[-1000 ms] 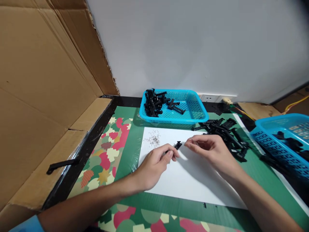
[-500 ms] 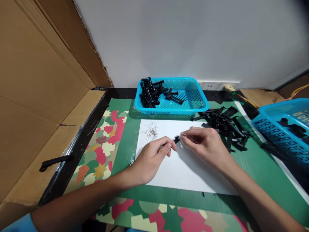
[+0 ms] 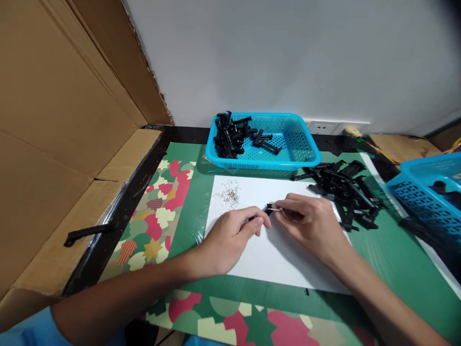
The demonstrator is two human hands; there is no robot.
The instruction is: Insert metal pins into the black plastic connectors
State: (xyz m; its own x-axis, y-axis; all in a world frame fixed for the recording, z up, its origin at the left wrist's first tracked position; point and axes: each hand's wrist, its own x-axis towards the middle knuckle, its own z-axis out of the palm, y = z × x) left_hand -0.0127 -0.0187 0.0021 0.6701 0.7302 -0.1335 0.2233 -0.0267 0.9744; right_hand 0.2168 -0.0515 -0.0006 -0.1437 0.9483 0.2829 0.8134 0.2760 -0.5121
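My left hand (image 3: 230, 238) is clamped on a small black part (image 3: 268, 210) over the white sheet (image 3: 266, 257); my right hand (image 3: 311, 221) pinches a thin metal piece (image 3: 276, 209) at its end; beyond lie fine tangled wires (image 3: 230, 196), a heap of black parts (image 3: 345, 190) to the right, then a blue basket (image 3: 259, 164) holding more

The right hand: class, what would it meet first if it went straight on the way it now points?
The right hand would probably first meet the small black part held by the left hand; that part looks very close, though depth is unclear.
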